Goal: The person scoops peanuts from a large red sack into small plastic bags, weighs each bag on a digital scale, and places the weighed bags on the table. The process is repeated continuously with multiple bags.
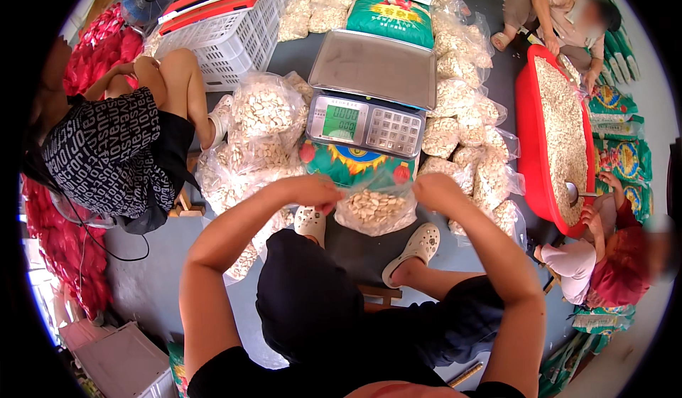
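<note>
A clear plastic bag (373, 210) with pale, flat, bean-like pieces in its lower part hangs in front of me, between my knees. My left hand (320, 192) pinches the bag's mouth on the left. On the right, the fingers of my right hand (433, 190) are closed on the other side of the mouth, so the thin plastic is stretched wide. Just beyond the bag stands a digital scale (366, 124) with a lit green display and a bare metal pan (373, 69). The scale rests on a green printed sack (334, 160).
Filled clear bags (263, 110) are heaped left of the scale, and more bags (451, 96) line its right. A red tub (529, 135) of pale pieces stands farther right, with two people beside it. Another person sits at left near a white crate (213, 53).
</note>
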Tool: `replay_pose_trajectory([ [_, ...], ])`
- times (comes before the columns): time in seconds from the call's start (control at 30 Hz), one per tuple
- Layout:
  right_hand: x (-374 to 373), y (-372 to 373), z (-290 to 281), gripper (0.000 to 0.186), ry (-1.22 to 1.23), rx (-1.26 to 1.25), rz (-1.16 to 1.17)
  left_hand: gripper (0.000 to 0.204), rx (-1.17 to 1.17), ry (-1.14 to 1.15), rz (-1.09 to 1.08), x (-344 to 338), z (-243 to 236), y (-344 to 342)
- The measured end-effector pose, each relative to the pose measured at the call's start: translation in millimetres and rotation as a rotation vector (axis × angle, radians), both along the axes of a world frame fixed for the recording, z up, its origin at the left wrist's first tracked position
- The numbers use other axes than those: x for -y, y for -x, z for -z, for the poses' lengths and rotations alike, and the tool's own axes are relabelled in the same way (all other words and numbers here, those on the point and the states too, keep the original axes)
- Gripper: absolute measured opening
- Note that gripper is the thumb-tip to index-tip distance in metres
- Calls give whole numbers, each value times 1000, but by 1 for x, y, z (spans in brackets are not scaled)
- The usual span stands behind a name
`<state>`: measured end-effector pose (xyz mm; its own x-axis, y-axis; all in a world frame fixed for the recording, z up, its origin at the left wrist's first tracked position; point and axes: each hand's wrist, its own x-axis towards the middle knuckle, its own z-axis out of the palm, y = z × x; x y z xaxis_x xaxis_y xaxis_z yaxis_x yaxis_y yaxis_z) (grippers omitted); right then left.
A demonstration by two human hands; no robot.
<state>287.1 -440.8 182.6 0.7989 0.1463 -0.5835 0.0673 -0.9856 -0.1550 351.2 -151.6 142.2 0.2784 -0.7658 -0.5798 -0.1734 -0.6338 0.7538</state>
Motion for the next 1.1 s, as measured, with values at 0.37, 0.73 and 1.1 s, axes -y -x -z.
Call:
replay_pose_trajectory([
  [0.37,54,-116,-146,33,-781,640,543,44,427,373,-726,38,-161,-117],
  [0.73,50,-197,-29,43,-274,621,446,56,379,307,-952,63,-54,-201],
  [1.1,201,113,12,37,116,206,364,37,533,-315,59,-140,57,29],
])
